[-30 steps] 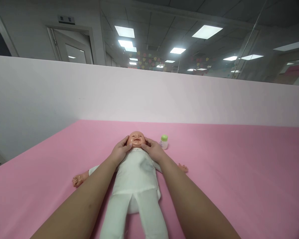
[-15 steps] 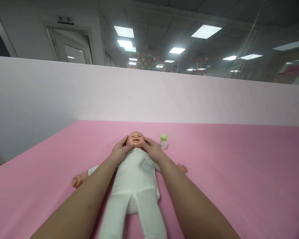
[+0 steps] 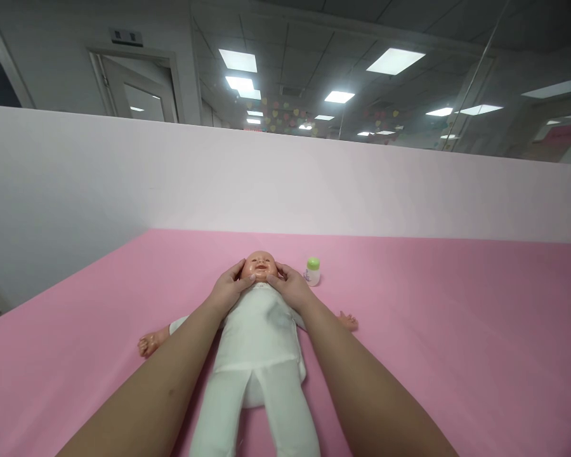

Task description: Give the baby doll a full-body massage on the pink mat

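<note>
A baby doll [image 3: 261, 336] in white clothes lies on its back on the pink surface [image 3: 433, 317], its head away from me and its arms spread out. My left hand [image 3: 229, 287] holds the left side of the doll's head [image 3: 259, 261], thumb near the chin and fingers beside the cheek. On the other side of the head, my right hand [image 3: 290, 285] holds it in the same way, its thumb at the chin. Parts of the fingers of both hands are hidden beside the head.
A small bottle [image 3: 313, 273] with a green cap stands just right of my right hand. Behind the pink surface rises a white partition [image 3: 314, 184], with glass and a door [image 3: 143, 95] beyond it.
My right thumb has shifted slightly left and down, from the doll's cheek toward its chin. My left hand has hardly moved.
</note>
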`<action>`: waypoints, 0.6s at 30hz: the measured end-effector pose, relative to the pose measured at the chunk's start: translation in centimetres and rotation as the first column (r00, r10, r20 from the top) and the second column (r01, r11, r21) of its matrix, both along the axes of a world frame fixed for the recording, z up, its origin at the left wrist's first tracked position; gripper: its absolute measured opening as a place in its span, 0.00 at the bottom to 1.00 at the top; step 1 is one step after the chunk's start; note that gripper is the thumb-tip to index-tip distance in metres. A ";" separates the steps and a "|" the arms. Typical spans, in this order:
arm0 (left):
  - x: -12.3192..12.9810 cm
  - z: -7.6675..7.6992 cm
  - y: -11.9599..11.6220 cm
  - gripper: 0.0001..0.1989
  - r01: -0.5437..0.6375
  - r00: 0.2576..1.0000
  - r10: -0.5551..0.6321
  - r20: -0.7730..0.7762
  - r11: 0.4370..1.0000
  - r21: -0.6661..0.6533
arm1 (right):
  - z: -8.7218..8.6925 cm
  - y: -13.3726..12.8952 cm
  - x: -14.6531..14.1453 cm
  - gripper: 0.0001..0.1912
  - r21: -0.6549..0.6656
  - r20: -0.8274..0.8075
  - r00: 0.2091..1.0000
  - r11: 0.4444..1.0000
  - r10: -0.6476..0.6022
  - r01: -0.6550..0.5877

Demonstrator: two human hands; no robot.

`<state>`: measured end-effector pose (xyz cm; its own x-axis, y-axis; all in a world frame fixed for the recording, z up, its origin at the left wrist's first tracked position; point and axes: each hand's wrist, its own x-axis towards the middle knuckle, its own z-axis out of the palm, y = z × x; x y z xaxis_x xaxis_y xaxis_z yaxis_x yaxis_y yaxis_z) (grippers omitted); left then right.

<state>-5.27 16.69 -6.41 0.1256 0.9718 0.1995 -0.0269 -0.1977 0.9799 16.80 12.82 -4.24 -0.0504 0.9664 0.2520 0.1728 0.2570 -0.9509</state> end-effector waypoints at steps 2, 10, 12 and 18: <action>0.1 -0.1 0.1 0.44 0.022 0.999 -0.021 0.047 1.000 -0.017 | 0.2 -0.1 0.3 0.31 -0.009 -0.040 0.998 0.999 0.038 -0.038; 0.6 0.5 -0.5 0.38 0.070 0.963 -0.024 0.267 0.984 -0.163 | -0.1 0.3 0.8 0.32 -0.091 -0.133 0.983 0.987 0.122 -0.135; 0.5 0.3 -0.4 0.39 0.051 0.976 -0.024 0.214 0.991 -0.122 | -0.4 0.7 0.7 0.29 -0.085 -0.120 0.988 0.990 0.100 -0.111; 0.0 0.0 0.1 0.50 0.000 0.995 -0.001 -0.099 1.000 -0.006 | -0.5 0.5 0.3 0.33 -0.012 0.064 0.998 1.000 0.004 -0.003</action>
